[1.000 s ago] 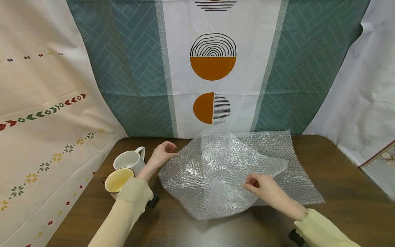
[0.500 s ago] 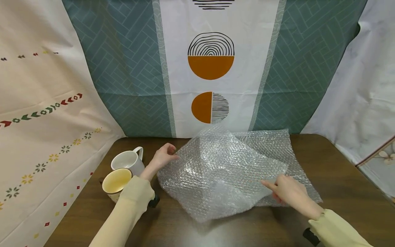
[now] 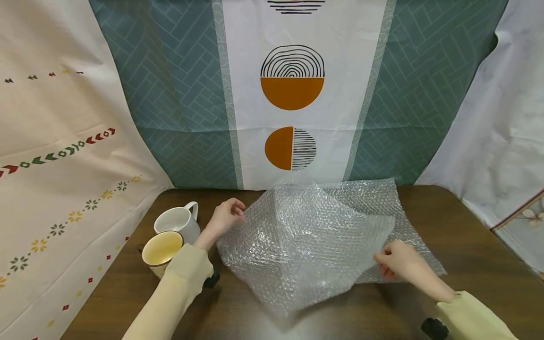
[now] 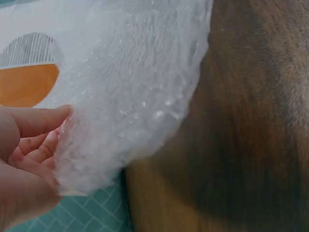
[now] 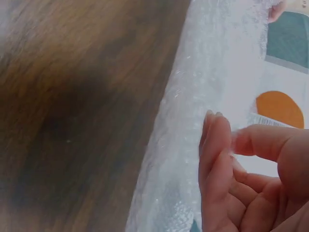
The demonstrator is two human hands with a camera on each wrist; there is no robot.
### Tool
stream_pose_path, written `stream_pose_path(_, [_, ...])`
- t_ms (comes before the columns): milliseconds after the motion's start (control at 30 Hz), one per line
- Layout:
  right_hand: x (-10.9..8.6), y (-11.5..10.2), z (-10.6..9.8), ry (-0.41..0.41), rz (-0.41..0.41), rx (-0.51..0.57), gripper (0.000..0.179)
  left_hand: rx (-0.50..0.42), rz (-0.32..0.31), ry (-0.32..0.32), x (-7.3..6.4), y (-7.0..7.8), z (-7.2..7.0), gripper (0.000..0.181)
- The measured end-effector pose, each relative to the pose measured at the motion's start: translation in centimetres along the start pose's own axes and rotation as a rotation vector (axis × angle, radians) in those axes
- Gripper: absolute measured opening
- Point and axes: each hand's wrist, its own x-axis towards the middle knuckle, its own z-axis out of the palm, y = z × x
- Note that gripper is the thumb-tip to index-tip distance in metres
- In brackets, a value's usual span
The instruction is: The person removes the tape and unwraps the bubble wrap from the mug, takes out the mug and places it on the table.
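Note:
A clear sheet of bubble wrap (image 3: 314, 236) spreads in a raised, slanting shape over the middle of the table. My left hand (image 3: 225, 218) pinches its left edge; the left wrist view has the thumb (image 4: 43, 120) on the near side of the wrap (image 4: 135, 96). At the sheet's right side, my right hand (image 3: 401, 259) pinches the edge between thumb and fingers, seen closely with the wrap (image 5: 193, 96) in the right wrist view. Another layer of bubble wrap (image 3: 369, 193) lies flat beneath and behind; whether it is the same sheet I cannot tell.
Left of my left forearm stand a white mug (image 3: 175, 222) and a cream mug with a yellow inside (image 3: 162, 249), close together. The brown wooden table (image 3: 459, 226) ends at a patterned cloth (image 3: 191, 94) behind, with more cloth along both sides.
My right hand has moved right and slightly down, now pinching the wrap's right edge. The sheet's right part looks flatter and its front corner hangs lower. My left hand stays at the left edge.

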Motion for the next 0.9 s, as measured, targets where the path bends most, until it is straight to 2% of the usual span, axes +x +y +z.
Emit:
stream_pose_path(100, [0.0, -0.2, -0.3, 0.017, -0.023, 0.080, 0.026, -0.004, 0.021, 0.022, -0.1, 0.3, -0.5, 0.022])
stream_pose_path(300, [-0.4, -0.9, -1.1, 0.052, -0.062, 0.178, 0.025, 0.018, 0.031, 0.019, -0.9, 1.3, -1.8, 0.023])
stream_pose_path(400, [-0.4, -1.1, -1.8, 0.074, -0.062, 0.195, 0.025, 0.006, 0.047, 0.003, -1.5, 1.5, -2.4, 0.024])
stream_pose_path(467, [-0.2, -1.0, -2.4, 0.081, -0.070, 0.213, 0.025, -0.037, 0.050, -0.027, -1.8, 1.5, -2.6, 0.026])
stream_pose_path(533, [0.2, -0.7, -3.2, 0.091, -0.070, 0.224, 0.025, -0.099, 0.029, -0.073, -2.2, 1.5, -2.8, 0.030])
stream_pose_path(667, [1.4, 0.1, -4.9, 0.100, -0.072, 0.258, 0.027, -0.253, -0.032, -0.202, -2.6, 1.4, -2.6, 0.041])
stream_pose_path(800, [3.0, 0.7, -6.6, 0.104, -0.062, 0.287, 0.034, -0.342, -0.077, -0.328, -3.0, 1.3, -1.9, 0.046])
stream_pose_path(900, [2.5, -0.3, -6.4, 0.160, 0.017, 0.284, 0.038, -0.371, -0.066, -0.501, -1.4, 0.3, -2.7, 0.047])
